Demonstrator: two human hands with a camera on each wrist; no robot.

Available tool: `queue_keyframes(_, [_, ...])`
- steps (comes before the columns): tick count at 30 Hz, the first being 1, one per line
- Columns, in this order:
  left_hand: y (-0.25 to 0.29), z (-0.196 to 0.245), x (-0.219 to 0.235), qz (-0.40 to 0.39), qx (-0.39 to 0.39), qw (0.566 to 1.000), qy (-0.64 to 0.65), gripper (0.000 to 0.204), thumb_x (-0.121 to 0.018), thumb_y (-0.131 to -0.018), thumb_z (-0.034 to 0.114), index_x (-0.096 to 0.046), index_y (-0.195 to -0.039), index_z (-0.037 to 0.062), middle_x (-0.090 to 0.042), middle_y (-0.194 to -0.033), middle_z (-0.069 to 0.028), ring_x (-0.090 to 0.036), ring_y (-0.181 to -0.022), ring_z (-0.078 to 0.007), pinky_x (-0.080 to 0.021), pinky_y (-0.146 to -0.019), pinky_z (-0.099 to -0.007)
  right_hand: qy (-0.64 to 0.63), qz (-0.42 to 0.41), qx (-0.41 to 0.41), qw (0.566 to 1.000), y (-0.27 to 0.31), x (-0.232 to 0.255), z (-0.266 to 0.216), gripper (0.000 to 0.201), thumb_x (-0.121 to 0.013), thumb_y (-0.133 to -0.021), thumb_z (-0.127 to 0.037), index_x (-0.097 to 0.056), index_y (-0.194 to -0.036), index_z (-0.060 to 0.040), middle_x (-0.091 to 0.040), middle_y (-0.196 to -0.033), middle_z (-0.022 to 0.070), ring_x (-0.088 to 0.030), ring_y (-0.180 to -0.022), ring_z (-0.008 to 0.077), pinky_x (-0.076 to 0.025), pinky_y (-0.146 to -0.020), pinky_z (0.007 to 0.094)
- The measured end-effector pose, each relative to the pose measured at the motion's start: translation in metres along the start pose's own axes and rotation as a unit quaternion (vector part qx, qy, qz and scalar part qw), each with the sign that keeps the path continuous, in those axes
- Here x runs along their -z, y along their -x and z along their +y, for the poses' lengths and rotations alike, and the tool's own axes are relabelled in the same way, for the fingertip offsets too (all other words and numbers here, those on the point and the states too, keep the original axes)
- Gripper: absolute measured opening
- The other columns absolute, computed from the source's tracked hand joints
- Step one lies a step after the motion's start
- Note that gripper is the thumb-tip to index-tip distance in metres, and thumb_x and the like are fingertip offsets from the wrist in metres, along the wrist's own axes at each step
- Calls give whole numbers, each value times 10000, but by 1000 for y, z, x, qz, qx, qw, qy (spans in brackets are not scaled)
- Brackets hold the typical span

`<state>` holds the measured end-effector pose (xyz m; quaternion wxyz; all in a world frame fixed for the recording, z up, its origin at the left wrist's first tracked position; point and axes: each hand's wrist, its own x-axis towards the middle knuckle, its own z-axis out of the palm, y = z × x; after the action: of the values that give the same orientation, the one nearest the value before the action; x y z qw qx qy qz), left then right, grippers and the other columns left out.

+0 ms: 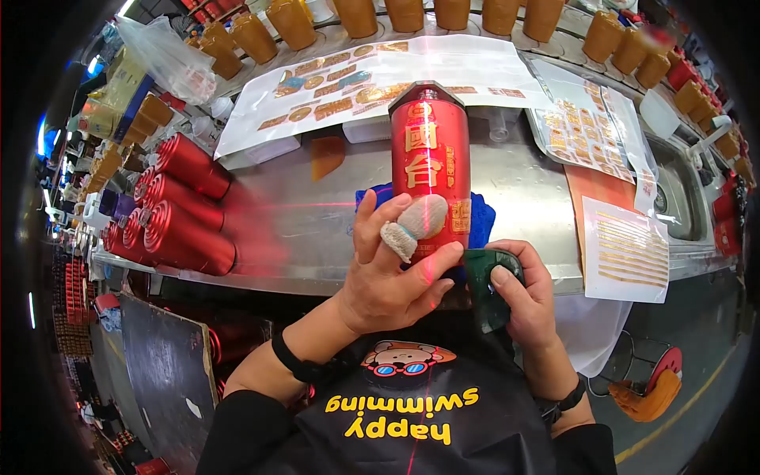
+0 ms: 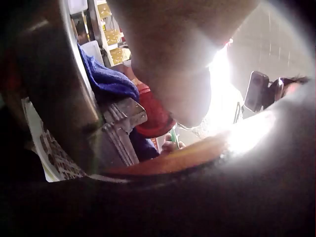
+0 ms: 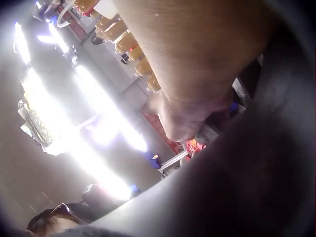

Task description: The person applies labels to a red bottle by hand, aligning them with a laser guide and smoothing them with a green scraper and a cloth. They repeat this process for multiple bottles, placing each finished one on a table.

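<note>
Apron, head view: black, yellow "happy swimming" lettering and cartoon face, on near side of red bottle.
Red bottle: gold characters on front, dark angular end facing away from person, over blue cloth on steel table.
Left hand: at bottle's near left, fingers spread and mostly extended, touching bottle front; not clenched. White wrap on one finger.
Right hand: just right of bottle's near end, grasping green plate, thumb on its face.
Red containers: group on their sides, left of bottle.
White sheet: gold pieces on it, beyond bottle.
Tray: holds sheet of gold labels, right of bottle.
Striped sheet: gold strips, right of bottle, nearer person than tray.
Brown containers: row at far side, beyond bottle.
Skin, left wrist view: bare, big, partly over bottle's rounded red end; finger state can't tell here.
Grey block: beside bottle's red end, blue cloth near it.
Forearm, right wrist view: bare, fills upper middle; fingers and grip can't tell here. Bottle can't be made out.
Lights: bright strips, left of forearm.
</note>
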<state>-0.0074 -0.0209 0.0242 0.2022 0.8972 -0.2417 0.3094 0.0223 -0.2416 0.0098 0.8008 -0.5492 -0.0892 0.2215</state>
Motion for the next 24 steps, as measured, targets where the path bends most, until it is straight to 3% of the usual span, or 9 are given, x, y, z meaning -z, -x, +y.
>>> queue_keyframes(3, [0, -1, 1, -1, -23, 1000, 6, 364, -727, -804, 291, -695, -1146, 173, -486, -1384, -178, -371, -1337, -397, -180, -1158, -596, 43, 17, 23, 999, 0, 2, 0, 277, -579, -967, -109, -533, -1216, 4, -624, -1045, 34, -570, -945, 77, -476, -844, 237])
queue_keyframes(6, [5, -4, 6, 11, 6, 999, 31, 396, -726, -819, 300, -665, -1184, 159, -473, -1396, -198, -377, -1328, -408, -195, -1151, -596, 149, 37, 107, 982, 1, 5, -8, 328, -565, -941, -37, -536, -1263, 17, -637, -1107, 102, -609, -1007, 166, -483, -905, 301])
queue_keyframes(7, [8, -6, 7, 18, 25, 999, 41, 413, -727, -822, 301, -653, -1201, 155, -468, -1401, -205, -380, -1324, -411, -201, -1149, -596, 251, 12, 175, 952, -1, 4, -12, 370, -567, -917, -8, -538, -1285, 7, -622, -1156, 138, -604, -1050, 216, -475, -933, 328])
queue_keyframes(9, [16, -12, 3, 26, 43, 998, 41, 580, -733, -825, 321, -533, -1326, 107, -437, -1426, -229, -380, -1315, -446, -211, -1139, -603, 440, -39, 304, 844, -11, 1, -20, 465, -570, -868, 49, -543, -1328, -13, -592, -1253, 209, -593, -1137, 316, -459, -989, 383])
queue_keyframes(10, [19, -13, 0, 27, 62, 997, 43, 624, -735, -822, 325, -499, -1353, 96, -431, -1431, -231, -378, -1314, -453, -211, -1137, -606, 484, -71, 337, 805, -15, 1, -16, 582, -594, -790, 78, -570, -1350, -78, -499, -1370, 275, -524, -1229, 424, -427, -1040, 442])
queue_keyframes(13, [25, -17, -5, 21, 93, 995, 41, 743, -733, -824, 338, -389, -1423, 65, -421, -1427, -241, -368, -1310, -479, -200, -1130, -615, 570, -109, 354, 734, -17, -6, -23, 582, -618, -753, 60, -617, -1307, -117, -481, -1394, 268, -527, -1228, 416, -438, -1032, 448])
queue_keyframes(17, [24, -23, -6, 24, 114, 992, 42, 771, -727, -831, 375, -371, -1431, 47, -468, -1373, -234, -406, -1280, -458, -192, -1129, -604, 576, -74, 369, 726, -18, 2, -22, 560, -619, -729, 47, -656, -1260, -127, -501, -1369, 265, -551, -1189, 410, -460, -1008, 461])
queue_keyframes(24, [24, -28, -6, -8, 140, 989, 46, 851, -713, -831, 446, -340, -1474, 32, -502, -1360, -202, -443, -1248, -430, -181, -1135, -597, 580, -85, 379, 715, -22, -7, -26, 541, -629, -711, 84, -676, -1215, -108, -540, -1316, 249, -560, -1163, 410, -473, -984, 461])
